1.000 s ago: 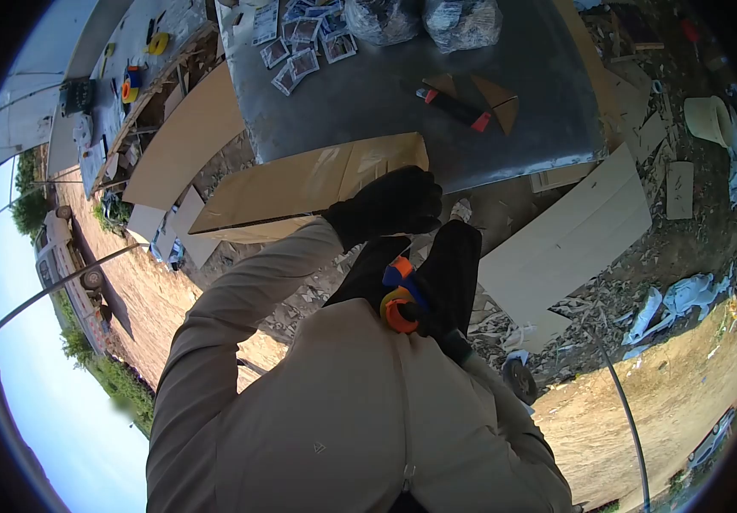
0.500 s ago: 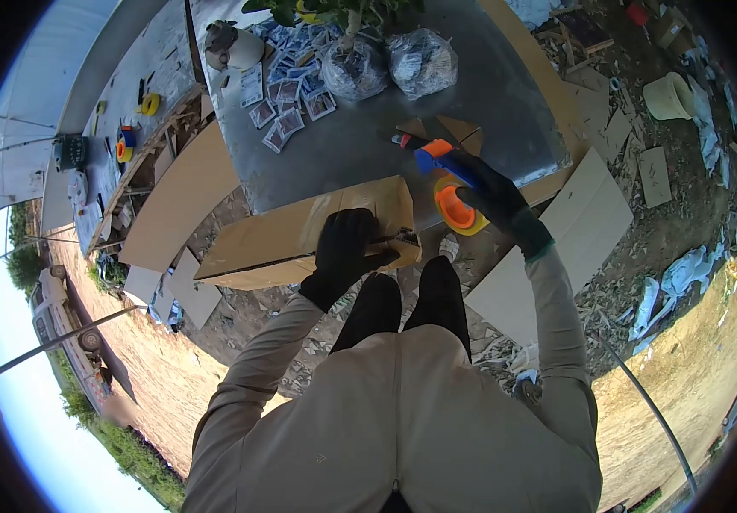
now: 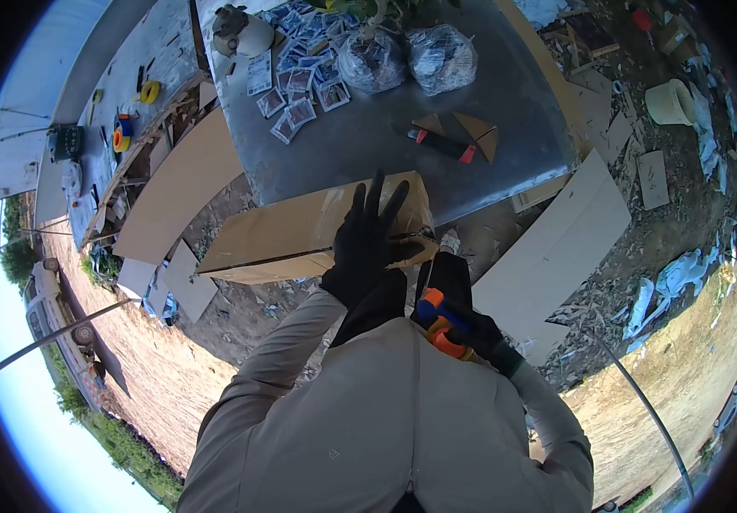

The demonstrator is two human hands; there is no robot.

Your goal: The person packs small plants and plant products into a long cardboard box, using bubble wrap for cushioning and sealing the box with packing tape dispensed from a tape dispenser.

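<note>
Resting at centre frame, the cardboard box (image 3: 300, 235) lies over the near edge of the metal table (image 3: 522, 103). The left hand (image 3: 368, 239) (black glove) presses flat on the box's right end, fingers spread wide. The right hand (image 3: 471, 329), lower centre and close to the body, is clenched around an orange and blue tape dispenser (image 3: 437, 321). Further up the table lie a red-tipped cutter (image 3: 443, 145), two wrapped bundles (image 3: 407, 60) and scattered packets (image 3: 300, 77).
</note>
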